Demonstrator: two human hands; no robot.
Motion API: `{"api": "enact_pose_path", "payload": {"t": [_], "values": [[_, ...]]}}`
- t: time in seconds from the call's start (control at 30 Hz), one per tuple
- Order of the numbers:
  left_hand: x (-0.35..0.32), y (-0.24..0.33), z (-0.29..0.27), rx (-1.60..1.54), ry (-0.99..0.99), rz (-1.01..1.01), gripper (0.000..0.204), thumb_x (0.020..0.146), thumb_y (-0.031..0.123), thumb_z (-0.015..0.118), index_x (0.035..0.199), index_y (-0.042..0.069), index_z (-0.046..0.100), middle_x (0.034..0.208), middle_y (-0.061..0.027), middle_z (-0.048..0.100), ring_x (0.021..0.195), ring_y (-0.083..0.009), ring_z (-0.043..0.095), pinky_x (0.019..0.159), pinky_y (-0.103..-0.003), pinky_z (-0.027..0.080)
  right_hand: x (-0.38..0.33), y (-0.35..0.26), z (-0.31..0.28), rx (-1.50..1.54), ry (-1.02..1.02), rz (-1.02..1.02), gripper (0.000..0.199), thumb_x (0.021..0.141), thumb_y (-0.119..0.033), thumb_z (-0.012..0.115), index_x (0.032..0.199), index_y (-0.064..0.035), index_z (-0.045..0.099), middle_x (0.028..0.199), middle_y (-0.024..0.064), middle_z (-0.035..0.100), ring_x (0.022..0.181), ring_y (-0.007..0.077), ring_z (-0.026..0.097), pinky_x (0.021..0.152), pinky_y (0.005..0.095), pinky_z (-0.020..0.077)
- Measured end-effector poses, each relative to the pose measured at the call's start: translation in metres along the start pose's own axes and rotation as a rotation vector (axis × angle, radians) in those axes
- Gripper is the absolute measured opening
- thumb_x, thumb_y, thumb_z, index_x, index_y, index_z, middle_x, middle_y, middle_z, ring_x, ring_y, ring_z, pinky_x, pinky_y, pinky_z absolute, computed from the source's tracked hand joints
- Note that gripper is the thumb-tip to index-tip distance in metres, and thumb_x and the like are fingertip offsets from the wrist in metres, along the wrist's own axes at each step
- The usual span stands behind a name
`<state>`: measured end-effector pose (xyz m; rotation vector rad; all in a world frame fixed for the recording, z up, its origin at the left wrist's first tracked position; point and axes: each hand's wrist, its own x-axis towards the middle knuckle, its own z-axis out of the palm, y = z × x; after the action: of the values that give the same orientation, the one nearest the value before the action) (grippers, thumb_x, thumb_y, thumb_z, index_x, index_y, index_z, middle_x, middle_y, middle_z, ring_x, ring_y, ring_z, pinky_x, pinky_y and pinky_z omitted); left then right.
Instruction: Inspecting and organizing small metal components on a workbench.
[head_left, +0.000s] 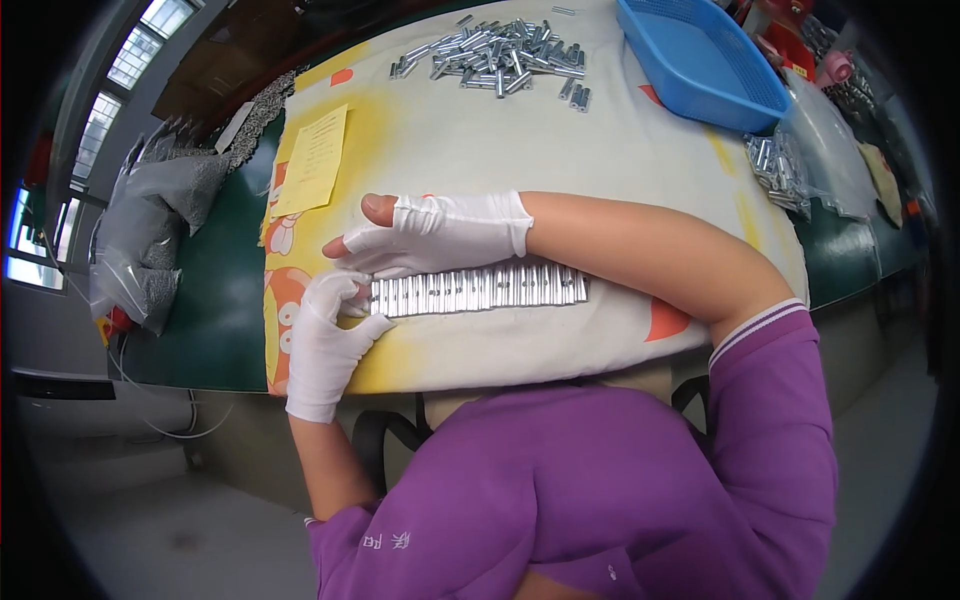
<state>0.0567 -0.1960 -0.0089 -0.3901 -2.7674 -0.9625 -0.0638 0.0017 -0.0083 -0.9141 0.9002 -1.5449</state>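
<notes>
A row of short silver metal tubes [480, 290] lies side by side on the cloth in front of me. My left hand [328, 335], in a white glove with bare fingertips, is curled around the row's left end, thumb on the near side. My right hand [440, 232], gloved the same way, reaches in from the right and lies along the row's far edge. Its fingers are stretched out to the left, with the thumb raised apart. Some of the right fingers are hidden, and the two hands meet near the row's left end.
A loose heap of silver tubes [500, 55] lies at the far side. A blue plastic basket [660, 75] stands far right, near a bag of metal parts [778, 172]. To the left are a yellow paper sheet [313, 160] and full plastic bags [150, 225]. A patterned cloth [560, 150] covers the green table.
</notes>
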Motion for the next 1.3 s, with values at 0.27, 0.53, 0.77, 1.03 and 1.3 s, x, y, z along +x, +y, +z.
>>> {"api": "enact_pose_path", "payload": {"t": [0.27,0.53,0.77,1.03,1.3], "values": [[-0.008,0.017,-0.002,0.254,0.129,0.198,0.048,0.065,0.004,0.08,0.105,0.006,0.053,0.117,-0.0127,0.06,0.108,-0.0335,0.056,0.09,-0.041,0.047,-0.122,-0.055,0.024,-0.852,0.755,0.124,0.039,0.097,-0.027,0.053,0.126,-0.0014,0.059,0.119,0.0141,0.062,0.11,0.0228,0.059,0.097,0.0338,0.0448],[0.012,0.09,0.046,0.148,-0.079,0.487,0.035,0.07,0.015,0.077,0.101,0.006,0.061,0.107,-0.0065,0.062,0.096,-0.0292,0.061,0.078,-0.043,0.048,-0.186,-0.002,0.115,-1.455,0.875,0.171,0.017,0.085,-0.013,0.064,0.099,-0.0043,0.068,0.078,0.0102,0.061,0.072,0.0285,0.059,0.062,0.0375,0.046],[0.02,0.1,0.06,0.127,-0.278,0.434,0.056,0.074,0.019,0.077,0.123,0.006,0.055,0.123,-0.0093,0.054,0.107,-0.0323,0.055,0.088,-0.043,0.048,-0.213,0.029,0.104,-1.378,1.335,-0.082,0.019,0.085,-0.016,0.066,0.1,-0.0051,0.067,0.07,0.0076,0.061,0.064,0.0291,0.059,0.056,0.0385,0.0447],[0.032,0.124,0.082,-0.051,-0.448,0.509,0.062,0.069,0.021,0.078,0.123,0.0,0.054,0.129,-0.0141,0.05,0.109,-0.0344,0.054,0.086,-0.043,0.05,-0.208,0.029,0.107,-1.498,1.312,-0.01,0.019,0.084,-0.016,0.069,0.1,-0.0063,0.07,0.079,0.0069,0.064,0.071,0.0258,0.06,0.062,0.0351,0.0467],[0.025,0.118,0.071,-0.123,-0.367,0.533,0.057,0.073,0.019,0.076,0.122,0.002,0.051,0.133,-0.0165,0.048,0.115,-0.038,0.054,0.09,-0.046,0.049,-0.211,0.038,0.112,-1.448,1.384,-0.01,0.021,0.081,-0.013,0.072,0.102,-0.0079,0.071,0.08,0.0046,0.063,0.073,0.0236,0.059,0.064,0.0354,0.0462]]}}
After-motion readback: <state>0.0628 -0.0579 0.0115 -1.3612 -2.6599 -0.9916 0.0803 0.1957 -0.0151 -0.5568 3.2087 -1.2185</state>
